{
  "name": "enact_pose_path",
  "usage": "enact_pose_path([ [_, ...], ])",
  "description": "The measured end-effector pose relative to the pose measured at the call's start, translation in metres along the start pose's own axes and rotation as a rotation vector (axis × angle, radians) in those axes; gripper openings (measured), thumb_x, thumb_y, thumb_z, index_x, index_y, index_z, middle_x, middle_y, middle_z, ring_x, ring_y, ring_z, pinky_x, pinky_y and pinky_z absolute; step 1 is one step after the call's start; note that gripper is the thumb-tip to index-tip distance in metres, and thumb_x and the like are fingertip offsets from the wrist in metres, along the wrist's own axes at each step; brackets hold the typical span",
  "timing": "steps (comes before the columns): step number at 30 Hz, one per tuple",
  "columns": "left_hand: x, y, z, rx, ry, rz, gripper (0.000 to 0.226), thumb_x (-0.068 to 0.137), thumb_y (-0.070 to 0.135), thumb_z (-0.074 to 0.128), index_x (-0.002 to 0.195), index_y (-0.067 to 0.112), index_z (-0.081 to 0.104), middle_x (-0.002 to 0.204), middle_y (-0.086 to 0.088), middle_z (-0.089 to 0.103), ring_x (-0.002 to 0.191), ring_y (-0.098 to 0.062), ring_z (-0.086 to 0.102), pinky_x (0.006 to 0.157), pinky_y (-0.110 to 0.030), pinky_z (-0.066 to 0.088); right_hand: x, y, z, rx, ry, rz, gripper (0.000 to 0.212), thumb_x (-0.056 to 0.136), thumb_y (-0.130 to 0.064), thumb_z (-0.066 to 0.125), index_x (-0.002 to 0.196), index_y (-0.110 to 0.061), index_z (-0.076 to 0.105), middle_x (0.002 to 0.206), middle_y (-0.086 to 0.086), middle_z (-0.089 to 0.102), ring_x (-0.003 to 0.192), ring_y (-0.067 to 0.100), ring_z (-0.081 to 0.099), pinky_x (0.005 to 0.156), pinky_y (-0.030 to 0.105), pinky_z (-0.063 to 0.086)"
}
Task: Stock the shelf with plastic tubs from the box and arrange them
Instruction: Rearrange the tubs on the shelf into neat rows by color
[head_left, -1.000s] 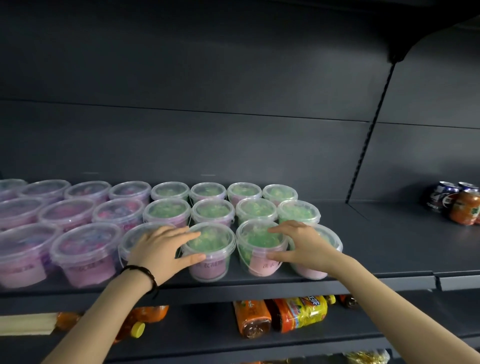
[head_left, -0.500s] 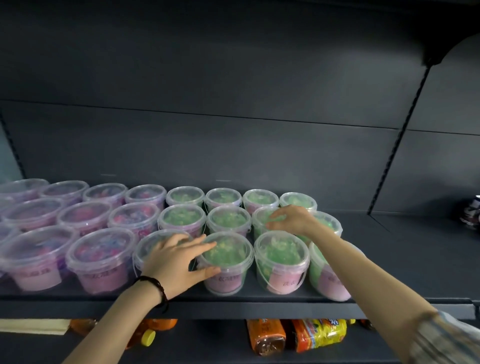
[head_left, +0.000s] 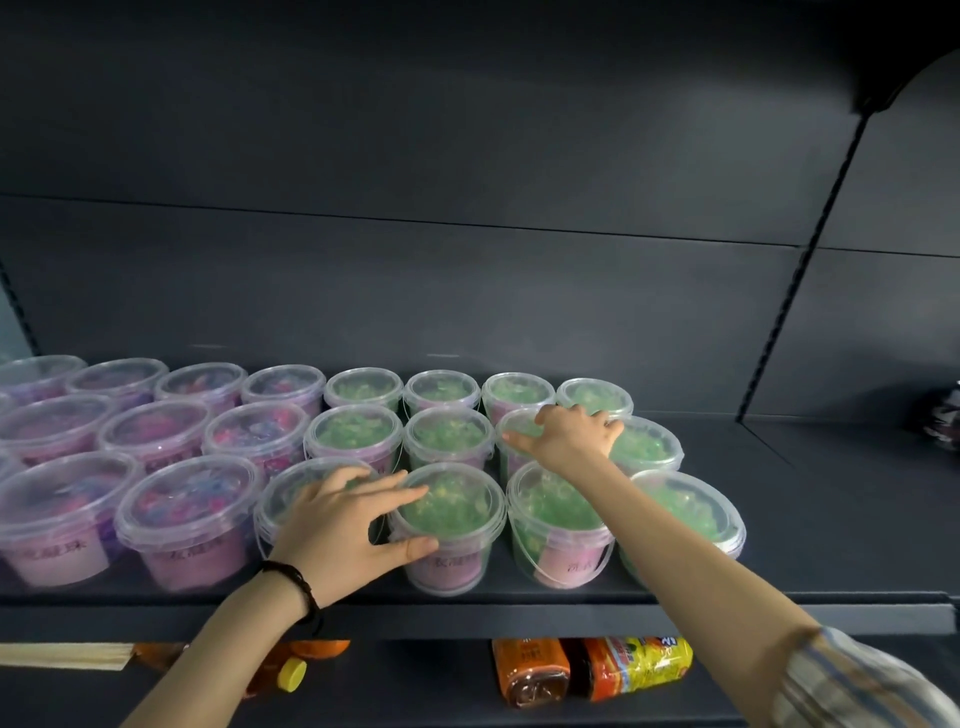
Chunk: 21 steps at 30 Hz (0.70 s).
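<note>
Clear plastic tubs stand in three rows on the dark shelf (head_left: 810, 551): several with pink and purple filling (head_left: 187, 519) on the left, several with green filling (head_left: 561, 509) on the right. My left hand (head_left: 345, 525) lies spread over a front-row tub, its thumb against the side of the neighbouring green tub (head_left: 449, 525) and its fingers on that lid. My right hand (head_left: 569, 436) reaches further back and rests, fingers apart, on the lid of a middle-row green tub (head_left: 649, 447). The box is out of view.
Bare shelf surface stretches to the right of the tubs up to a slotted upright (head_left: 800, 270). A can (head_left: 945, 415) shows at the far right edge. On the shelf below lie orange and yellow bottles (head_left: 587, 670) and a pale strip (head_left: 62, 657).
My right hand left the front-row tubs and reached back onto the middle row. The left hand stayed on the front-row tubs. The view shifted left, so the cans are nearly out of sight.
</note>
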<state>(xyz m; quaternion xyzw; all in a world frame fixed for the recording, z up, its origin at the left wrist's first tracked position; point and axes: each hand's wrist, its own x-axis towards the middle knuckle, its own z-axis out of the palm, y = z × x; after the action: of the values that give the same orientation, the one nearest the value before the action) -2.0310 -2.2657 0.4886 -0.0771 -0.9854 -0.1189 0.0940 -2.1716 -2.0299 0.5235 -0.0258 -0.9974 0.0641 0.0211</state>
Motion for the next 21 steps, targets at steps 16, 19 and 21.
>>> enact_pose_path([
  [16, -0.009, 0.002, -0.002, 0.154, 0.096, -0.062, 0.1, 0.056, 0.1, 0.007, 0.141, 0.054, 0.032, 0.147, 0.018, 0.04, 0.137, -0.012, 0.035, 0.107, -0.04, 0.028, 0.023, 0.125, -0.015, 0.307, -0.171, 0.139, 0.091, 0.074, -0.072, 0.06, 0.146, -0.021, 0.036, 0.147, 0.006, 0.042, 0.13, 0.031, 0.044, 0.095, 0.035, 0.042],
  [19, -0.006, 0.001, -0.002, 0.164, 0.112, -0.07, 0.1, 0.055, 0.101, 0.005, 0.14, 0.055, 0.032, 0.147, 0.018, 0.039, 0.136, -0.013, 0.035, 0.106, -0.04, 0.027, 0.022, 0.122, -0.007, 0.381, -0.111, 0.13, 0.086, 0.079, -0.066, 0.06, 0.145, -0.018, 0.034, 0.142, 0.006, 0.048, 0.122, 0.029, 0.052, 0.078, 0.03, 0.044],
  [21, -0.007, 0.001, -0.003, 0.164, 0.115, -0.069, 0.101, 0.055, 0.1, 0.006, 0.141, 0.053, 0.033, 0.147, 0.018, 0.038, 0.136, -0.012, 0.034, 0.107, -0.039, 0.026, 0.022, 0.121, -0.005, 0.382, -0.112, 0.129, 0.084, 0.082, -0.066, 0.056, 0.146, -0.018, 0.032, 0.142, 0.008, 0.047, 0.12, 0.03, 0.052, 0.082, 0.033, 0.047],
])
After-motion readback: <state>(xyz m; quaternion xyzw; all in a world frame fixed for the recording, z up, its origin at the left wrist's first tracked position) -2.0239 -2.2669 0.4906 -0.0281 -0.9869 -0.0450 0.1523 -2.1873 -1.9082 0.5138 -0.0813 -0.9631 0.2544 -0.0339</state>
